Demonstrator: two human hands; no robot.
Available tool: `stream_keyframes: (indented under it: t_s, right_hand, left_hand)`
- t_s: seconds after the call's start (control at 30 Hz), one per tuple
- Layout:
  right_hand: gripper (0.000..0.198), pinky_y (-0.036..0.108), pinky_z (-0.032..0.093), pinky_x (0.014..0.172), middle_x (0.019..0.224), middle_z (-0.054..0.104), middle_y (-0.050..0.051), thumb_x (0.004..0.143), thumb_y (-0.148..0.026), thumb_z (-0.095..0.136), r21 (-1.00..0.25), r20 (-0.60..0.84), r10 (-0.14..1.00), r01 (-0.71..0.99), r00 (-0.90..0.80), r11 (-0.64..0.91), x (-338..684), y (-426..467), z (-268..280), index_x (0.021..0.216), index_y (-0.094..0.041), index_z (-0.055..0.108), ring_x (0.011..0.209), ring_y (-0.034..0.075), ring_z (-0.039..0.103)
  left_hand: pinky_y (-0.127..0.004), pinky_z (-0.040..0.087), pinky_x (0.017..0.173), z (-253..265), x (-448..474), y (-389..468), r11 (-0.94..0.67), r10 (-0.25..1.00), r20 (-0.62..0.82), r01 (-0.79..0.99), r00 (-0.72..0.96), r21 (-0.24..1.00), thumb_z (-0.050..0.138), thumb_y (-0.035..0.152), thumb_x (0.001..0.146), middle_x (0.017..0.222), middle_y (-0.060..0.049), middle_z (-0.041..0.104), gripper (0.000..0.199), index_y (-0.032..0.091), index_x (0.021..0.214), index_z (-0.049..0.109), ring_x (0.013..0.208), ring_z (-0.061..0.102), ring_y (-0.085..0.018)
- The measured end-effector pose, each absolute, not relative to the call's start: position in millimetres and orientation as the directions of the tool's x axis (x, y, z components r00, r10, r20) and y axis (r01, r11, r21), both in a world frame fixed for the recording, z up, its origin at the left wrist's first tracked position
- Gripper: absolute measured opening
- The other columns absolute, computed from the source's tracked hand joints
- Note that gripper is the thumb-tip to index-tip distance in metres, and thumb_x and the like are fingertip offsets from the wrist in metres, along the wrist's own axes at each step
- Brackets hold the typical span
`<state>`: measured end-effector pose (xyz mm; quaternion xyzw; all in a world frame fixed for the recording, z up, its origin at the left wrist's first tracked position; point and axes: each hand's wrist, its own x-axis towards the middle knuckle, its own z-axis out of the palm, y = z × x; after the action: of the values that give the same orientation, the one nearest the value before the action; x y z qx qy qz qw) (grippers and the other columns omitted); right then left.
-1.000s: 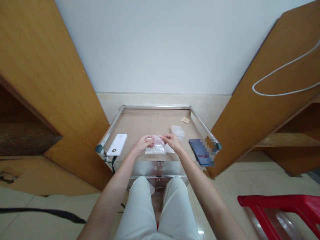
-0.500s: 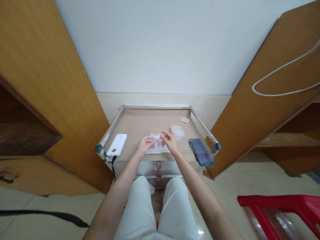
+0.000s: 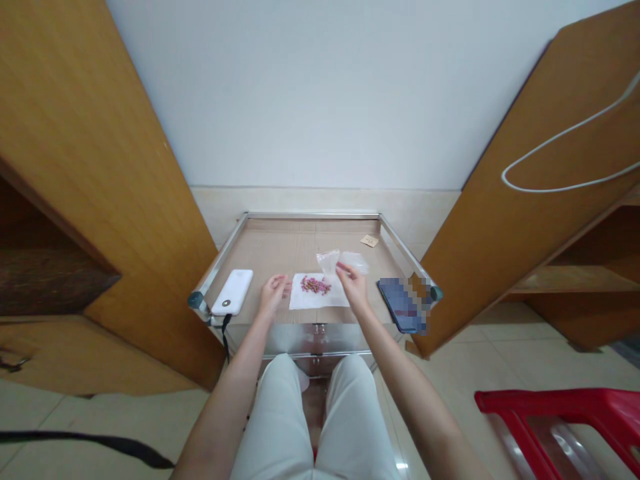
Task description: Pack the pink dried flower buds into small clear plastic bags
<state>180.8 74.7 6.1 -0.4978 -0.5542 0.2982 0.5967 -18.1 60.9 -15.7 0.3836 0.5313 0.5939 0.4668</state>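
Note:
A small clear plastic bag [image 3: 327, 261] is pinched by my right hand [image 3: 353, 283], raised just beyond the white paper sheet [image 3: 301, 301]. A pile of small pink and brownish pieces, like dried buds [image 3: 315, 285], lies spread on that sheet. My left hand [image 3: 275, 291] rests to the left of the sheet with loosely bent fingers and nothing in them. Behind my right hand lies a stack of clear plastic bags [image 3: 356, 261], partly covered by the held bag.
On the metal-edged tabletop [image 3: 273, 243] are a white power bank [image 3: 233, 292] with a black strap at left, a dark phone [image 3: 400, 303] at right and a small tan paper card [image 3: 369, 241] at the back. Wooden cabinets [image 3: 165, 200] flank it. A red plastic stool [image 3: 560, 400] stands lower right.
Both hands were together on the bag over the sheet. The left has let go and moved left; the right has lifted the bag away up and right, uncovering the pink pieces.

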Motion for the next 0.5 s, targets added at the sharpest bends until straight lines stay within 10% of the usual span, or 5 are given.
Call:
stream_keyframes:
  t_s: [0.5]
  right_hand:
    - [0.031,0.039,0.04,0.082,0.092,0.063,0.012,0.061,-0.028,0.057,-0.858,0.246,0.906,0.512,0.345,0.038,239.7,157.9,-11.7,0.087,-0.012,0.061,0.088,0.024,0.057]
  left_hand:
    - [-0.024,0.042,0.056,-35.2,-42.6,62.0,0.015,0.99,-0.035,-0.146,-0.134,0.989,0.062,0.041,0.059,0.063,-0.003,0.062,0.033,0.012,0.073,0.053,0.055,0.056,-0.011]
